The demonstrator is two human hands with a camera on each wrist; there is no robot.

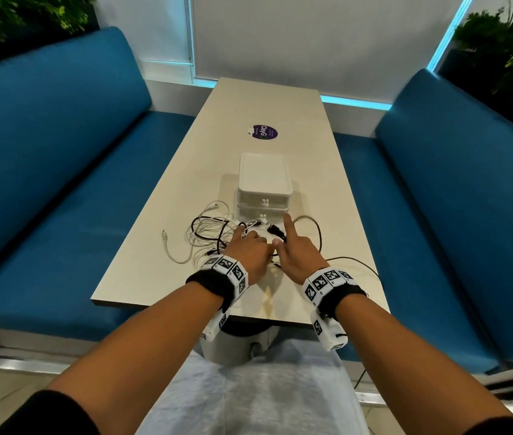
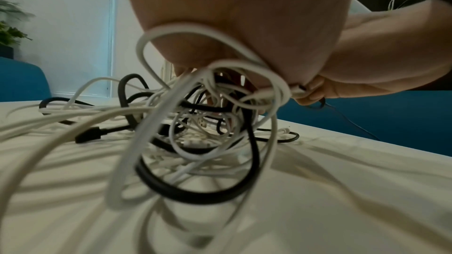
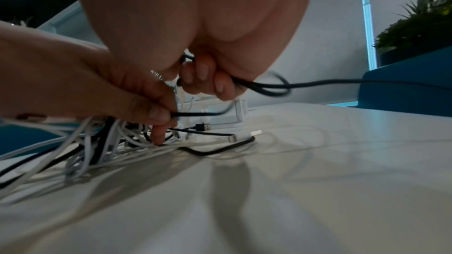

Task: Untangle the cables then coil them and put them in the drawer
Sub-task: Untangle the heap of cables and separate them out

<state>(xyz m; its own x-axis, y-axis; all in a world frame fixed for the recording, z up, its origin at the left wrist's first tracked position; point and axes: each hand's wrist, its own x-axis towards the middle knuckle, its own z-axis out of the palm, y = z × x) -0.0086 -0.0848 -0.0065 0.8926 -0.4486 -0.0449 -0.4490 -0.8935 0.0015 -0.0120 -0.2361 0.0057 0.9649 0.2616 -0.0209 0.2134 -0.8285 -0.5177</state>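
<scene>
A tangle of white and black cables (image 1: 211,233) (image 2: 195,142) (image 3: 97,142) lies on the table in front of a white two-drawer unit (image 1: 264,180) (image 3: 234,115), both drawers closed. My left hand (image 1: 248,249) (image 3: 161,117) sits over the middle of the tangle, pinching a thin black strand, with white loops hanging under the palm. My right hand (image 1: 289,246) (image 3: 208,78) is just to its right. Its lower fingers curl round a black cable (image 3: 318,82) while the index finger sticks out towards the lower drawer.
The beige table (image 1: 280,105) is long and narrow, with a purple round sticker (image 1: 264,132) beyond the drawer unit. Blue benches (image 1: 45,183) (image 1: 452,199) run along both sides. A black cable (image 1: 352,262) trails to the table's right edge. Plants stand in the back corners.
</scene>
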